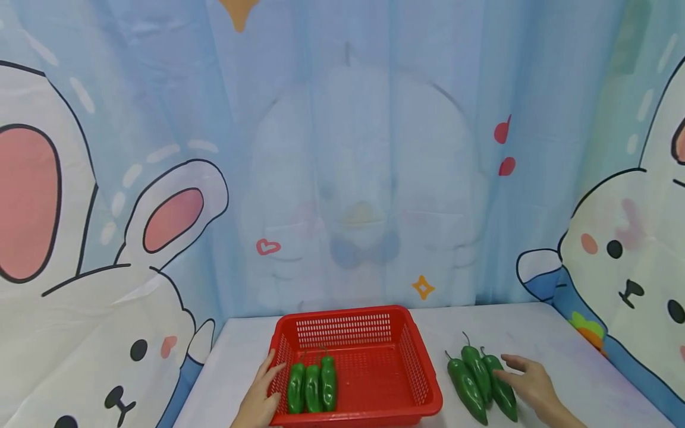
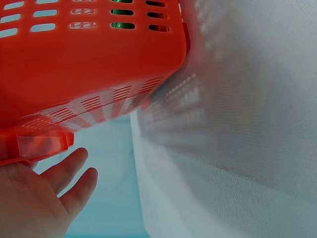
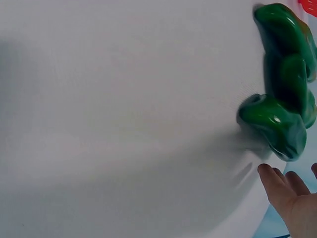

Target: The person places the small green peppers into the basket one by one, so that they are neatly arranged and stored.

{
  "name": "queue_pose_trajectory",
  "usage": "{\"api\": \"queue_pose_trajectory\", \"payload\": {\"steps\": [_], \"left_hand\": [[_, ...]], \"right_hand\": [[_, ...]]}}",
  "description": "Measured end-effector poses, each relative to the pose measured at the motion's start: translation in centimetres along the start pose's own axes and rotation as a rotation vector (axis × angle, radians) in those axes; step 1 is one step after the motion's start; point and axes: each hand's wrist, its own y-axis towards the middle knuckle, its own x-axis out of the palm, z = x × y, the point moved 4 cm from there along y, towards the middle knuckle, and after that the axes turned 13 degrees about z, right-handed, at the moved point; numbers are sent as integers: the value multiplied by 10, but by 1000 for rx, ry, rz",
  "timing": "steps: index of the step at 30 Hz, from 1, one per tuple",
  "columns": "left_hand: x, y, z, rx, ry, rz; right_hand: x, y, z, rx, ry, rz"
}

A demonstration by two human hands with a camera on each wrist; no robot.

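Observation:
My left hand (image 1: 258, 397) holds the left rim of a red plastic basket (image 1: 348, 417), with thumb and index finger over the edge. In the left wrist view, two other fingers (image 2: 79, 191) stretch out straight below the basket's lip. Three glossy green peppers (image 1: 312, 387) lie side by side in the basket's left part, stems pointing away. To the basket's right, three more green peppers (image 1: 476, 378) lie bunched on the table. My right hand (image 1: 532, 385) hovers at their right side, fingers apart and loosely bent; its thumb tip overlaps the rightmost pepper in the head view.
The table (image 1: 556, 333) has a white cover. Behind it hangs a light blue curtain (image 1: 348, 148) with cartoon rabbits printed at both sides. The basket has slotted walls and stands at the table's middle, between both hands.

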Motion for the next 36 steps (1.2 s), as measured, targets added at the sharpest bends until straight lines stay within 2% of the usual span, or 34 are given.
{"api": "queue_pose_trajectory", "payload": {"steps": [17, 26, 32, 36], "left_hand": [[1, 2, -5, 24, -18, -11], [1, 1, -3, 41, -25, 15], [2, 2, -3, 33, -22, 9], [1, 2, -3, 26, -10, 0]], "right_hand": [[17, 0, 4, 23, -16, 9], [16, -3, 3, 11, -24, 37], [14, -2, 5, 52, -6, 50], [9, 1, 0, 74, 44, 75]]}}
